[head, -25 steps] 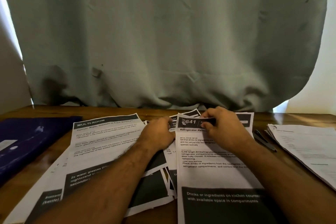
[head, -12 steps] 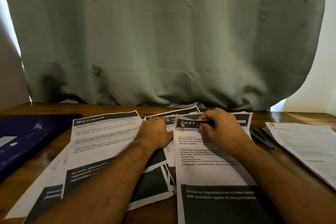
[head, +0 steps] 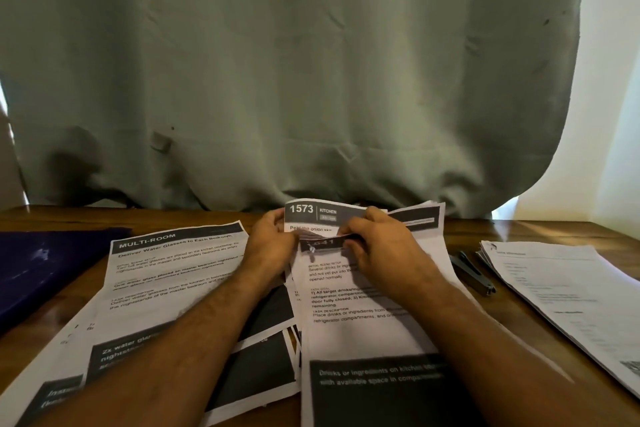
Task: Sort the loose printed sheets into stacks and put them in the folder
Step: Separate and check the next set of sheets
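left hand [head: 273, 246]: pinching the far left edge of the 641 sheet [head: 360, 329]
right hand [head: 384, 246]: curling its top edge over
641 sheet: centre of table [head: 485, 229]
folder [head: 45, 270]: far left

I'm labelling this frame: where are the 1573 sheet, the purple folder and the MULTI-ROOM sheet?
1573 sheet [head: 313, 211]: head view, dark header band.
purple folder [head: 45, 267]: head view, cover's middle.
MULTI-ROOM sheet [head: 173, 267]: head view, printed upper half.
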A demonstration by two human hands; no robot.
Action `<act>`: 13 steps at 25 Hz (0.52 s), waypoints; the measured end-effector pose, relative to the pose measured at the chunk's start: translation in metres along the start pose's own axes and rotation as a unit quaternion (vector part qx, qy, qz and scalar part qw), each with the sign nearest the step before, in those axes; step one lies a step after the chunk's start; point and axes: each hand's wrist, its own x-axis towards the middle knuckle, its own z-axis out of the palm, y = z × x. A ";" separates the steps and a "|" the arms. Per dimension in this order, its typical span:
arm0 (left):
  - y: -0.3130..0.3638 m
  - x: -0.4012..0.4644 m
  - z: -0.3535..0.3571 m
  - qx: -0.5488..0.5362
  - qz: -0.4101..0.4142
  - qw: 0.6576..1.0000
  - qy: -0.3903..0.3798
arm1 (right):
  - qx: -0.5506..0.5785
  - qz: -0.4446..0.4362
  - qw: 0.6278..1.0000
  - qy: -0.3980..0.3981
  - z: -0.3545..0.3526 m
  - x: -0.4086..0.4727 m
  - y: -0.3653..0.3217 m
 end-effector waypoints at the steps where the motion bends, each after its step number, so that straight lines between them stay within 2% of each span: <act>1: 0.001 0.000 -0.001 -0.055 -0.021 0.998 -0.001 | 0.003 -0.006 1.000 0.000 0.000 0.002 -0.003; 6: 0.002 0.006 -0.003 -0.198 -0.080 0.976 0.036 | 0.022 -0.032 0.999 0.017 0.002 0.000 -0.010; 13: -0.002 0.014 -0.002 -0.230 -0.072 0.967 0.081 | -0.004 -0.123 0.992 0.030 -0.001 -0.016 -0.012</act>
